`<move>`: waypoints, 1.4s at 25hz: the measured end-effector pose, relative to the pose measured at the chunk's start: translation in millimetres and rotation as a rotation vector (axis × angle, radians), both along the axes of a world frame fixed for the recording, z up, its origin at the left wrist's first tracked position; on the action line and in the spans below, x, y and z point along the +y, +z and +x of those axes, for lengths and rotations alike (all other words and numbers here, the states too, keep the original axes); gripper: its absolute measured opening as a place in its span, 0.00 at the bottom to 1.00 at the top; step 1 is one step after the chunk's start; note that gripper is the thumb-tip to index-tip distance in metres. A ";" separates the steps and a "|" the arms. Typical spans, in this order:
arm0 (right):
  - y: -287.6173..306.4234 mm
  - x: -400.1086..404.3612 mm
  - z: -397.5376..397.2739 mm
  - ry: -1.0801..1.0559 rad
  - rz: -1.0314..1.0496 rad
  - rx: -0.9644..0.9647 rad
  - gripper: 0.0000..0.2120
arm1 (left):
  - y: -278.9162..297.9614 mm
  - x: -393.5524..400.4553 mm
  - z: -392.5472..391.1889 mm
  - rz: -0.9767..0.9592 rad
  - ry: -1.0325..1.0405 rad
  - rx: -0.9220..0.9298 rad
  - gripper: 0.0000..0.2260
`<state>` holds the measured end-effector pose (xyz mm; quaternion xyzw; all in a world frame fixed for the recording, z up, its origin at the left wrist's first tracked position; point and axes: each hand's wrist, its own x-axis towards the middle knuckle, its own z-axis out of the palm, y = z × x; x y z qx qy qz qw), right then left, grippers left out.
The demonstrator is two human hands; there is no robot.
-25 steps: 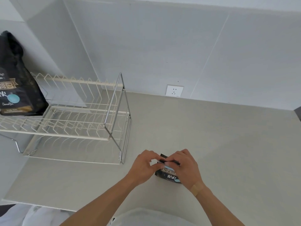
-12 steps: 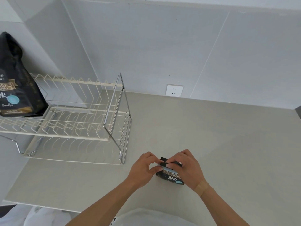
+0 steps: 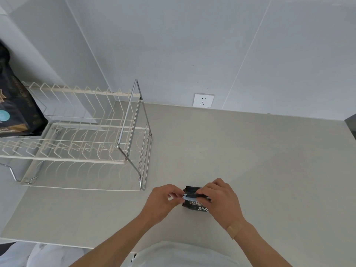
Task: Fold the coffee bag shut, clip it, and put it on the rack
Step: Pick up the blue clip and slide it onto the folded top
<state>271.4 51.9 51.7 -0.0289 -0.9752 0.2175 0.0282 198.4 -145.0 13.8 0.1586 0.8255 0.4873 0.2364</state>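
Both hands work on one small black coffee bag with white lettering [image 3: 194,204], which lies on the pale grey countertop [image 3: 250,160] near its front edge, just off the front right corner of the rack. In the head view, the only one given, the right hand [image 3: 221,201] lies over the right part of the bag, fingers curled down on its folded top, and so covers much of it; a tan plaster sits at that wrist. The left hand [image 3: 163,201] comes in from the left with thumb and forefinger pinched narrow at the end of a slim pale strip, likely the clip [image 3: 189,196], lying across the top of the bag. Whether the clip is fully closed on the fold cannot be told, since it is small and partly hidden. By the look of it the fold is made and the clipping step is in hand. The cream wire dish rack with a steel end frame [image 3: 81,143] stands at the left side of the countertop, near the bag but apart from it, and a large black coffee bag with gold and blue print [image 3: 17,112] already stands on its far left end. The next move probably calls for pressing the clip home across the fold while the right hand keeps it flat, then lifting the bag left onto the free wires.
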 end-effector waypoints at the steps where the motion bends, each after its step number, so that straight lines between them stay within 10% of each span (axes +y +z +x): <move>1: -1.3 -0.6 1.0 -0.032 -0.021 0.003 0.06 | -1.3 0.8 -0.8 -0.003 0.001 -0.002 0.08; 18: -9.5 2.8 3.7 -0.108 -0.130 0.040 0.09 | 10.2 9.6 -17.4 -0.193 -0.272 0.208 0.05; 27: -33.5 54.0 51.2 -0.525 -0.756 -0.116 0.21 | 36.1 52.4 -27.5 -0.207 -0.467 0.431 0.13; 35: -48.9 44.0 48.2 -0.552 -0.868 -0.068 0.11 | 38.9 100.7 -7.9 -0.240 -0.596 0.617 0.07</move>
